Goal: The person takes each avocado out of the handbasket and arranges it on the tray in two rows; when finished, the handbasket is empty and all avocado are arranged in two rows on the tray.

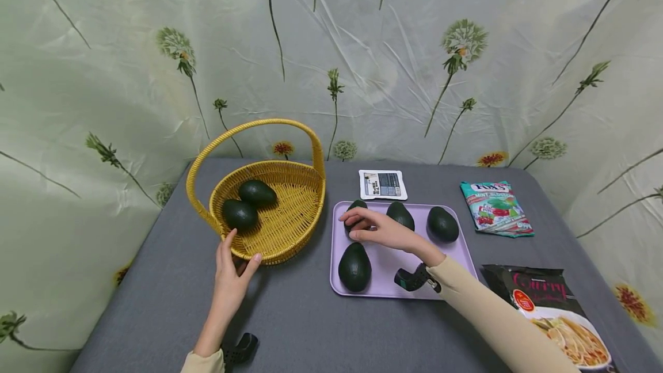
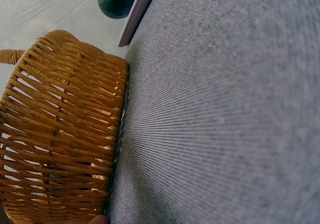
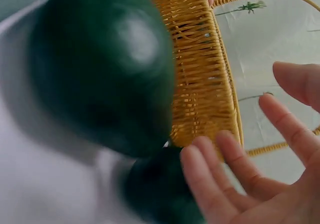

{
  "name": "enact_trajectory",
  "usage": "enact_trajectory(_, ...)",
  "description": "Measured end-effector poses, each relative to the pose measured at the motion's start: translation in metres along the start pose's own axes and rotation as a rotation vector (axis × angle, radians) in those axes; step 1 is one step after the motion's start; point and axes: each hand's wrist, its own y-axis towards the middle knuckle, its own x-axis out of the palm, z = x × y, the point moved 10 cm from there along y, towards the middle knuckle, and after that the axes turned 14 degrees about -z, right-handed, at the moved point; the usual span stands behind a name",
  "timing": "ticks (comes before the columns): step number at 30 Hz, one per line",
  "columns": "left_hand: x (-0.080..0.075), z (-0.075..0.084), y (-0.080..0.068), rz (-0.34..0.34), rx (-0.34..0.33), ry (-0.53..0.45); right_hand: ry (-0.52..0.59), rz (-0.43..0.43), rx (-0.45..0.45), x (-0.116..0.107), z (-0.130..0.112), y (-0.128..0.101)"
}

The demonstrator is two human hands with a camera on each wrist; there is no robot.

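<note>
To the left of the right hand [image 1: 380,229], bare gray cloth [image 1: 313,304] leaves a passage between the purple tray [image 1: 383,289] and the yellow basket [image 1: 292,206]. Below its fingers, one avocado [image 1: 357,205] blocks the way down; on its near side stands another avocado [image 1: 354,269]. Ahead of the left hand [image 1: 232,275], two avocados [image 1: 240,216] obstruct; right of them is free room, but the handle [image 1: 254,124] arches above.

From my head, a camera looks forward and down across the worktop [image 1: 305,327] to the flowered cloth [image 1: 383,102]. My wrist views both lie turned sideways: the left is low, close beside the basket [image 2: 65,129]; the right faces that basket past a very near avocado [image 3: 105,69]. All three share the basket.
</note>
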Motion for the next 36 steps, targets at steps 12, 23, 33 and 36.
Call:
enact_trajectory(12,-0.001,-0.003,0.000,-0.006,-0.014,-0.019,-0.033,-0.058,-0.134,-0.002,-0.042,0.109)
enact_trajectory(23,0.000,-0.004,0.000,-0.019,-0.034,-0.021,-0.096,-0.230,-0.018,0.040,-0.052,0.185)
enact_trajectory(33,0.001,-0.003,0.000,-0.029,-0.038,-0.029,-0.179,-0.299,0.143,0.066,-0.036,0.210)
enact_trajectory(36,0.001,-0.003,0.001,-0.032,-0.045,-0.035,-0.217,-0.285,0.196,0.068,-0.033,0.212)
